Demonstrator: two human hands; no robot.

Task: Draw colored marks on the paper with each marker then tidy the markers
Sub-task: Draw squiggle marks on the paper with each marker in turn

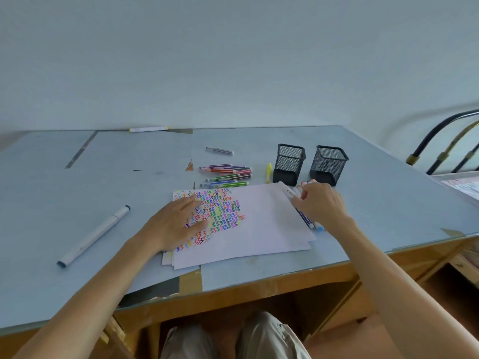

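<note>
A stack of white paper (264,224) lies on the blue desk, its left part covered with rows of coloured zigzag marks (223,211). My left hand (176,224) rests flat on the marked part, fingers straight. My right hand (320,203) reaches over a bundle of white markers (308,222) along the paper's right edge, fingers curled round them. A group of several striped markers (228,174) lies behind the paper. A yellow marker (268,173) sits beside two black mesh pen holders (289,164) (328,165).
A long white pen (94,235) lies at the left of the desk. A small grey marker (219,150) and a white marker (149,129) lie farther back. The desk's front edge (233,288) is close to my knees; a metal bed frame (451,143) stands at right.
</note>
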